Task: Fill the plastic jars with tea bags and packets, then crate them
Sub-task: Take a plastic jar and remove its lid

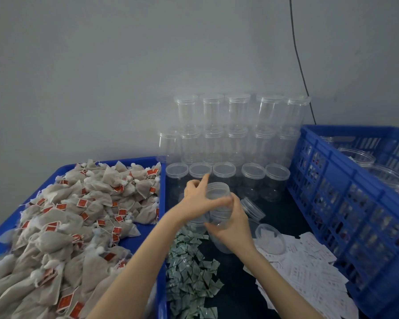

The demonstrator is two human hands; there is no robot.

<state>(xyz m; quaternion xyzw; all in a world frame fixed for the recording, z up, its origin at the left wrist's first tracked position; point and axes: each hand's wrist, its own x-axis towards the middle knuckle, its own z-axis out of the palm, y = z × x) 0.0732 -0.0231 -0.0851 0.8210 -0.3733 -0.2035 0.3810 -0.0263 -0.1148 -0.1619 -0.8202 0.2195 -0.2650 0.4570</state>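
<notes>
My left grip (pixel 199 199) curls over the top of a clear jar (pixel 219 203), forefinger pointing up, while my right grip (pixel 232 229) wraps its lower body; the jar hangs tilted above the dark surface (pixel 276 212), between the blue tray (pixel 134 240) of tea bags (pixel 74 217) and the blue crate (pixel 346 185). Green packets (pixel 191 268) lie under my left forearm, white packets (pixel 309 272) on the right. A loose lid (pixel 271 238) rests by the white ones. Lidded jars (pixel 237 132) stack against the wall
</notes>
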